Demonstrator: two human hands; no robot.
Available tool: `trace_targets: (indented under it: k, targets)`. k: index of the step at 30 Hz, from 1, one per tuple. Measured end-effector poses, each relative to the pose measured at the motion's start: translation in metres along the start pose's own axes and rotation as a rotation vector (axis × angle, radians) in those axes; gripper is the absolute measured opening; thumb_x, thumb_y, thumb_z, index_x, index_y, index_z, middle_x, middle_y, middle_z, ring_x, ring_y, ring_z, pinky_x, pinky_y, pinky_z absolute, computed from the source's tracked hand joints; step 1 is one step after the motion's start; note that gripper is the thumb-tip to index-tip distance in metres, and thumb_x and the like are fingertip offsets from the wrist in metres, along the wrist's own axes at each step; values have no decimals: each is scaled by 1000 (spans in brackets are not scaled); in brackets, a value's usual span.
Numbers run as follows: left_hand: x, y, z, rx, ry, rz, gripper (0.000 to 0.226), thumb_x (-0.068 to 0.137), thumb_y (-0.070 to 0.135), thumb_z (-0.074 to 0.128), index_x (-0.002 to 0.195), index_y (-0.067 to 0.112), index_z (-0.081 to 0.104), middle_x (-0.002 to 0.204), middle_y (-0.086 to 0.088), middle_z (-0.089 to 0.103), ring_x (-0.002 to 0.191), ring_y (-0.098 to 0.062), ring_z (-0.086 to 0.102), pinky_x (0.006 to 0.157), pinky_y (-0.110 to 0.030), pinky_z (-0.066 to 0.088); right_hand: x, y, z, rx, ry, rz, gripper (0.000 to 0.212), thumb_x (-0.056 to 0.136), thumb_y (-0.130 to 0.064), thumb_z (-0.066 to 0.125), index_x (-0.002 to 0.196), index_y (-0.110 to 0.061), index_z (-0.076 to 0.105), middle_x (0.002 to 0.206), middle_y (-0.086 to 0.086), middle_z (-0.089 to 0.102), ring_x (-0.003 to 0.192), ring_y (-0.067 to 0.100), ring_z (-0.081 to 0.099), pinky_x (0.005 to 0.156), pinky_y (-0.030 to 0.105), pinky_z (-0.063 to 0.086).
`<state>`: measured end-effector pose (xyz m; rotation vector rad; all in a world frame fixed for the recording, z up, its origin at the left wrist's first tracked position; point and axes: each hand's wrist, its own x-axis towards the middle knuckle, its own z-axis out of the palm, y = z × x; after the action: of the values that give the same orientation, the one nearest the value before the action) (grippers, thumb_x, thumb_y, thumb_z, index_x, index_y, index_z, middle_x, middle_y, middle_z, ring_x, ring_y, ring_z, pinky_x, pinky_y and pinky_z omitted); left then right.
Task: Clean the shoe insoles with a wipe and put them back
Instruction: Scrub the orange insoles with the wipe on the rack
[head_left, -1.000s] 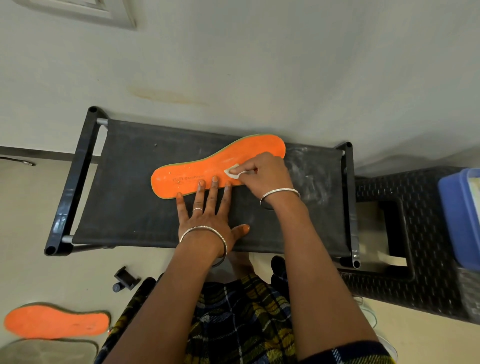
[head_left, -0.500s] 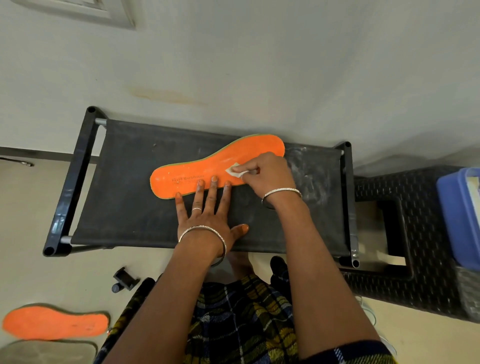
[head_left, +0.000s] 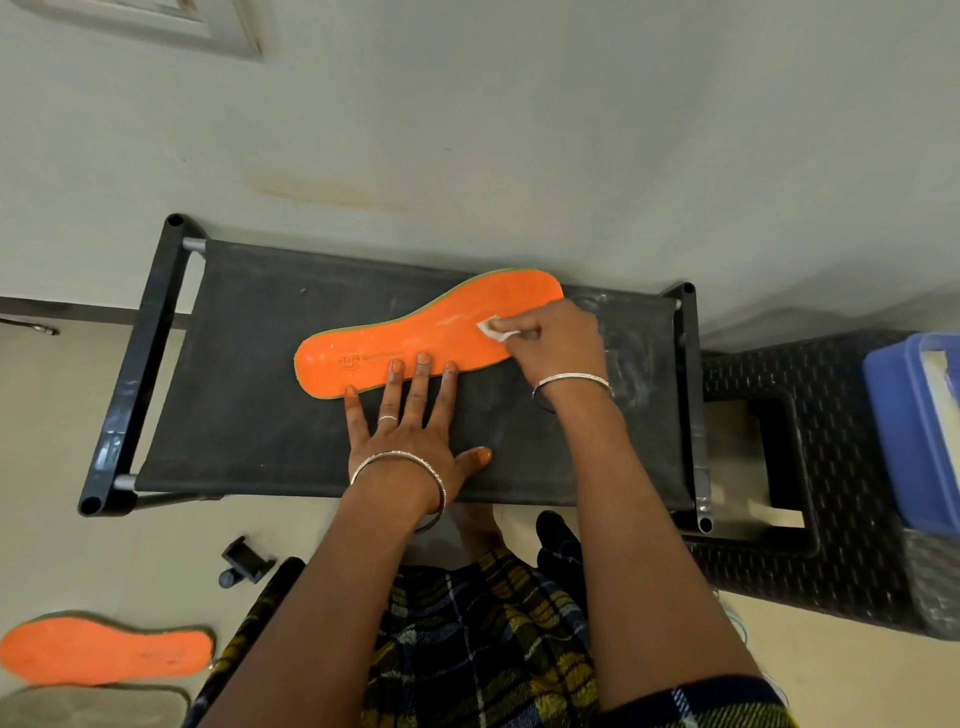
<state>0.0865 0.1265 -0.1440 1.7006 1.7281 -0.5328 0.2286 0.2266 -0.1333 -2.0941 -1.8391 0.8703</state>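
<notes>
Dark print near the heel of the orange insole (head_left: 415, 338) reads "AIR cushion"; the smaller line under it is too small to read. The insole lies flat on the black fabric bench (head_left: 249, 389), heel to the left and wide end to the right.

The left hand (head_left: 410, 431) lies flat with straight, spread fingers. Its fingertips press the insole's near edge, its palm is on the fabric, and it holds nothing. The right hand (head_left: 558, 338) has its fingers curled round a small white wipe (head_left: 493, 330), pinching it against the insole.

Since half a second ago the wipe has moved a little toward the wide end; the left hand and insole have stayed put.

There are two insoles: the second insole (head_left: 104, 652) lies on the floor at lower left. There is one wipe, one bangle on each wrist, and one ring (head_left: 387, 419) on the left hand. A blue box (head_left: 909, 431) sits at the right.
</notes>
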Motion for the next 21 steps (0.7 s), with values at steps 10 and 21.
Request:
trace_targets:
  k: [10,21]
  targets:
    - [0,-1,0,10,-5,5,90,91,76,20,144,33,-39,150,2,-46,142,-26,-38,115,-64,-14,-4,-11,11,-47,-219,-111,17,81,-23,70,94,-28,80,91,-1,76,84,21,67,78,35,56]
    - [1,0,-1,15,-4,-1,91,91,76,21,145,32,-38,150,2,-46,142,-27,-37,114,-63,-15,-3,-5,5,-2,-110,-17,7,71,-18,74,77,-21,76,73,-3,69,74,20,65,64,25,47]
